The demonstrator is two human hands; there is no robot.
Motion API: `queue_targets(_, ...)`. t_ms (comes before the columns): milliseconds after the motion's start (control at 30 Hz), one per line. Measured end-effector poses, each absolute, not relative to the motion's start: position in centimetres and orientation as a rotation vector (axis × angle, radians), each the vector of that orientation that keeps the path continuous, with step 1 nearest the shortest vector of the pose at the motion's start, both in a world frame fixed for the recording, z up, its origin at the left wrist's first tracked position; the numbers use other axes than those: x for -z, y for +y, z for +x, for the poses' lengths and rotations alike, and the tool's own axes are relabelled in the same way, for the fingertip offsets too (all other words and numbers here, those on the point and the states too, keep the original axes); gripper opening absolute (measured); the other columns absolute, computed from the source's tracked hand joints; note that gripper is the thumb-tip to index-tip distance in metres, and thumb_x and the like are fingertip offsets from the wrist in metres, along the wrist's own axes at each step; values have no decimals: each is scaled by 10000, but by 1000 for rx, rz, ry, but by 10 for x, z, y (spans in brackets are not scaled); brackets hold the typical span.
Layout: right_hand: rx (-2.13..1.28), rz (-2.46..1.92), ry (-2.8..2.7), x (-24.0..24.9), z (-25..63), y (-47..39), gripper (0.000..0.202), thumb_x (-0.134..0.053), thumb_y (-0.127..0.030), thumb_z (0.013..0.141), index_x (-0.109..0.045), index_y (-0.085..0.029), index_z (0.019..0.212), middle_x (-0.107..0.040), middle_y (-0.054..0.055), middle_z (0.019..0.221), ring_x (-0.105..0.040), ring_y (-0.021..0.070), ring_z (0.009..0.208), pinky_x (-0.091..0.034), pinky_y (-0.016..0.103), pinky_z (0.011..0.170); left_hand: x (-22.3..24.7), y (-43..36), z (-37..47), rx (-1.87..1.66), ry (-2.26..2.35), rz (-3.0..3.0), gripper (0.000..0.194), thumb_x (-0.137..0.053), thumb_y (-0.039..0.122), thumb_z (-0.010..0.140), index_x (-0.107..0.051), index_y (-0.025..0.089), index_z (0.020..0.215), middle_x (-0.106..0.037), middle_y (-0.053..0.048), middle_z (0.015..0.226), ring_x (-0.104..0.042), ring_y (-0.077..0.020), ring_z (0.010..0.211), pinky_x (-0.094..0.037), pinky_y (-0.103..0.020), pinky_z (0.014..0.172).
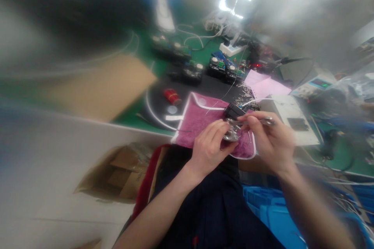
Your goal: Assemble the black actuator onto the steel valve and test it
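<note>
My left hand (210, 142) has its fingers closed round a small round silvery metal part (230, 134) above a purple cloth (198, 124). In my right hand (270, 142), a slim metal hand tool (268, 121) is pinched, its shaft pointing left toward the metal part; whether its tip touches is too blurred to tell. Just behind the metal part sits a black boxy module (233, 111) with a white cable. Thin metal pins or leads show beside the part, near my right fingers.
Several circuit-board units (224, 66) stand on the green bench behind the cloth. A red spool (172, 96) lies to the left, pink paper (267, 85) and a white box (292, 118) to the right. Loose metal pieces (247, 95) are scattered between. Blue crates (274, 214) and a cardboard box (117, 171) sit below.
</note>
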State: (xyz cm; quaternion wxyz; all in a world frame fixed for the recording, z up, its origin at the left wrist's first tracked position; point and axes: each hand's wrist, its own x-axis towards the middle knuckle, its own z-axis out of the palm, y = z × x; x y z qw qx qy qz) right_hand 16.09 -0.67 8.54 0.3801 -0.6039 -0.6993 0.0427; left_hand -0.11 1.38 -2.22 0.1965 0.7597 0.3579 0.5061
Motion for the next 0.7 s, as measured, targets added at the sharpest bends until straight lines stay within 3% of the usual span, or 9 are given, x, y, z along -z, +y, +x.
queue_targets(233,76,-1401,-2215,-92,143,35,221,-515,-356,1082,-661,-190,1078,-778,58,958,-733,167,810,-490,268,734,23,15,-1,-1402,1003,2155,409,-726,335,945,-591,199,1307,-692,-111,1373,-648,-256,1322,-554,-427,1133)
queue_targets(467,265,-1499,-2489,-95,120,65,300,-436,-369,1104,-621,-188,953,-731,29,804,-628,149,616,-253,312,558,26,16,-1,-1465,1065,2210,425,-778,397,899,-612,165,1215,-747,-125,1159,-721,-274,1137,-615,-398,970)
queue_targets(567,238,-1490,-2446,-94,125,58,301,-430,-363,1107,-618,-184,955,-729,36,800,-641,153,638,-302,302,569,25,16,-1,-1447,1047,2202,425,-768,375,910,-604,171,1245,-742,-122,1204,-712,-268,1178,-610,-392,1001)
queue_targets(700,89,-1466,-2197,-82,147,21,227,-507,-343,1085,-673,-192,1055,-776,50,935,-730,159,795,-494,263,723,22,13,-1,-1400,1022,2175,473,-723,322,944,-554,195,1366,-694,-103,1375,-648,-246,1330,-551,-396,1142)
